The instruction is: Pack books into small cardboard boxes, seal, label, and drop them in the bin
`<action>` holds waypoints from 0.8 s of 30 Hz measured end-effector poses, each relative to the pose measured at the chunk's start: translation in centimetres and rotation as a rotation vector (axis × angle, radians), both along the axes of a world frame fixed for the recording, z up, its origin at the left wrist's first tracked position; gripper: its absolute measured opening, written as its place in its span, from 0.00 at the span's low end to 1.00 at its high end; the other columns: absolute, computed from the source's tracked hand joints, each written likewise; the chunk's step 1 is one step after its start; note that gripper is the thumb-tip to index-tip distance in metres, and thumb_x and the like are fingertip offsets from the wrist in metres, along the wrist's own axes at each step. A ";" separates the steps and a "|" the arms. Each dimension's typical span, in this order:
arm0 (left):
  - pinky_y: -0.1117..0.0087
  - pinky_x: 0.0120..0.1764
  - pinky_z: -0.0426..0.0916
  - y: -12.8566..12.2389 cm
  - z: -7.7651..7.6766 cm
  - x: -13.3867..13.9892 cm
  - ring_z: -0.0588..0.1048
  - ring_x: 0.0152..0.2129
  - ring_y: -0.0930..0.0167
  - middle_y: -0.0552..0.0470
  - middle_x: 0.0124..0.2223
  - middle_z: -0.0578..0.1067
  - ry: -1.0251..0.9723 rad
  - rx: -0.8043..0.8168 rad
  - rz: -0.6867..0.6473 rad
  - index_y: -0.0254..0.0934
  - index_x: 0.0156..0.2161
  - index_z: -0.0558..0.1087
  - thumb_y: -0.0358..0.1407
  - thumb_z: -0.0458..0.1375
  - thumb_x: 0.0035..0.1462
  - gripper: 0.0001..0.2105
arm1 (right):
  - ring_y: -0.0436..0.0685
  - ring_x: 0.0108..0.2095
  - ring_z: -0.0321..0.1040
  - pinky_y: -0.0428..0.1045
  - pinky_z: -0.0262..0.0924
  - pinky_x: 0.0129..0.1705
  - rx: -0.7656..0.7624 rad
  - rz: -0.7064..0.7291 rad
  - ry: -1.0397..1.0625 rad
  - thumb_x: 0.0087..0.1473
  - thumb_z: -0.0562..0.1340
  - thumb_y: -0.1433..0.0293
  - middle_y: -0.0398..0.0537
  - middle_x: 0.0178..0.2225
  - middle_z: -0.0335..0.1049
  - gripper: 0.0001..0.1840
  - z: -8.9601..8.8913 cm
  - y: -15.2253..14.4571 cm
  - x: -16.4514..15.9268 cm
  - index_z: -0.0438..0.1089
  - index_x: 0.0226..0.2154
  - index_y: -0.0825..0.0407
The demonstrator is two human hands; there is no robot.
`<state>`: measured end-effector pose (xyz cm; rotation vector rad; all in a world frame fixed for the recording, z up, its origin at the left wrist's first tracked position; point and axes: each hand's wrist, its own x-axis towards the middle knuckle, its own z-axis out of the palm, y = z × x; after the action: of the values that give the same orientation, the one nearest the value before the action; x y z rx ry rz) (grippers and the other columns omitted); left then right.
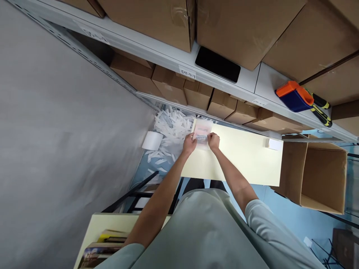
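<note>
A translucent, pinkish plastic bag [203,129] with some print on it is stretched between my hands above the left end of the cream tabletop [238,157]. My left hand [190,143] pinches its left edge, fingers closed. On the opposite edge, my right hand [213,141] is closed in the same way. What lies inside the bag is too small to make out. Just past my left hand, a heap of white paper strips [174,125] covers the floor beside the table, with a white roll [152,141] at its left.
Shelves of cardboard boxes [224,104] run along the far side. A black phone [218,64] and an orange-and-blue holder [295,96] with cutters rest on the upper shelf. A small white box [274,144] sits at the table's right end, near an open carton [322,179]. Books [103,248] lie behind left.
</note>
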<state>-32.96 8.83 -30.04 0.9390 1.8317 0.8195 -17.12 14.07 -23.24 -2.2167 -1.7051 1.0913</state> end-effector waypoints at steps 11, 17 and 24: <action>0.48 0.68 0.67 -1.5 1.3 -0.1 0.74 0.64 0.50 0.35 0.61 0.78 -0.056 0.043 0.027 0.35 0.58 0.78 0.33 0.66 0.56 0.23 | 0.59 0.45 0.82 0.51 0.70 0.54 0.042 -0.065 0.037 0.63 0.61 0.72 0.57 0.44 0.85 0.12 0.6 -0.4 0.8 0.81 0.44 0.54; 0.50 0.62 0.74 -7.7 5.9 -0.1 0.77 0.61 0.53 0.40 0.60 0.80 -0.108 0.117 0.120 0.40 0.56 0.78 0.38 0.63 0.60 0.19 | 0.59 0.39 0.83 0.52 0.76 0.46 0.149 -0.050 0.180 0.62 0.59 0.65 0.54 0.39 0.85 0.17 4.9 -4.9 4.1 0.79 0.46 0.55; 0.49 0.65 0.70 -14.9 13.1 3.0 0.78 0.60 0.56 0.42 0.59 0.81 -0.158 0.283 0.294 0.42 0.51 0.80 0.45 0.63 0.62 0.16 | 0.63 0.42 0.82 0.60 0.78 0.50 0.257 -0.054 0.548 0.58 0.65 0.51 0.57 0.42 0.85 0.25 10.5 -10.5 8.5 0.79 0.46 0.54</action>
<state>-29.95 -6.02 -16.99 0.7593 1.7663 1.3243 -8.63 3.55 -12.76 -1.6048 -1.4398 1.2370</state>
